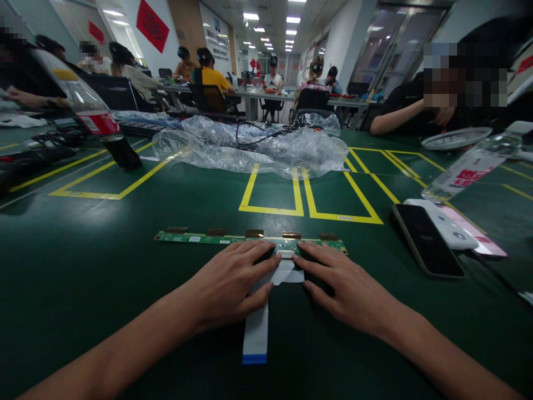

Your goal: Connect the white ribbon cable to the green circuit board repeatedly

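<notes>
A long narrow green circuit board [195, 238] with gold tabs along its far edge lies across the dark green table. A white flat ribbon cable [256, 328] with a blue end runs from the board's middle connector [285, 254] towards me. My left hand [231, 286] lies flat, fingers stretched out, fingertips on the cable at the connector. My right hand [339, 283] lies flat on the other side, its fingertips meeting the same connector. Neither hand grips anything.
A dark phone [427, 240] and a white device [443, 225] lie to the right, with a plastic bottle [470, 166] behind them. Crumpled clear plastic [258, 147] with a black cable sits farther back. A cola bottle [94, 114] leans at left. Other people sit around.
</notes>
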`<state>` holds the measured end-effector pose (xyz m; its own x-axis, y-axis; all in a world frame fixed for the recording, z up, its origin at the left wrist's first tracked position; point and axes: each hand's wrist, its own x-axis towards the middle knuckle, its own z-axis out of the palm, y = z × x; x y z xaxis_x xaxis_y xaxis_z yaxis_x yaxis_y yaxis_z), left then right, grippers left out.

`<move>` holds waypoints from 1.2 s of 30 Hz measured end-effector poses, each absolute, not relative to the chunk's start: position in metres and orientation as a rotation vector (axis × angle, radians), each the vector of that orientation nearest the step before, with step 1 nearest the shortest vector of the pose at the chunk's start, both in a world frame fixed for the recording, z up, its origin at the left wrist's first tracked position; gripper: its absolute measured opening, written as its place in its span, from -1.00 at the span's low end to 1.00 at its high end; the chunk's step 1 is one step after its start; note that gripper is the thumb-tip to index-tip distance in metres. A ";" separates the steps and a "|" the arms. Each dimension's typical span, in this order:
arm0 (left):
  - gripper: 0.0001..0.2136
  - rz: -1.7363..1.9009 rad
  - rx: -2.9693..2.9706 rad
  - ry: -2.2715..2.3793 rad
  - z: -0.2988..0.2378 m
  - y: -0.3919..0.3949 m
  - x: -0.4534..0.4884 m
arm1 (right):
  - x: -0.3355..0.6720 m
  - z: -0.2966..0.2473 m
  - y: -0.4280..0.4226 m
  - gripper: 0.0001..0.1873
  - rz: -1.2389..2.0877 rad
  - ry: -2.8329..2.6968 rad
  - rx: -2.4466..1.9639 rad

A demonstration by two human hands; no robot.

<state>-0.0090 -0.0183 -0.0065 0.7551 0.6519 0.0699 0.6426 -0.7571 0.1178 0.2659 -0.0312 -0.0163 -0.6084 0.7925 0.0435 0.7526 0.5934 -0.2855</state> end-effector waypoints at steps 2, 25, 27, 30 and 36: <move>-0.53 0.175 2.865 1.051 -0.007 -0.018 -0.008 | 0.264 -0.017 -0.032 -0.45 0.347 -2.644 -1.319; -0.53 0.225 2.664 1.348 -0.012 -0.008 -0.007 | 0.268 -0.016 -0.029 -0.55 0.261 -2.495 -1.177; -0.53 0.224 2.654 1.432 -0.013 -0.006 -0.017 | 0.270 -0.015 -0.028 -0.57 0.277 -2.493 -1.187; -0.52 0.243 2.640 1.583 -0.016 -0.002 -0.036 | 0.271 -0.014 -0.028 -0.58 0.325 -2.494 -1.190; -0.50 0.259 2.576 1.813 -0.035 0.006 -0.113 | 0.270 -0.014 -0.029 -0.61 0.384 -2.463 -1.166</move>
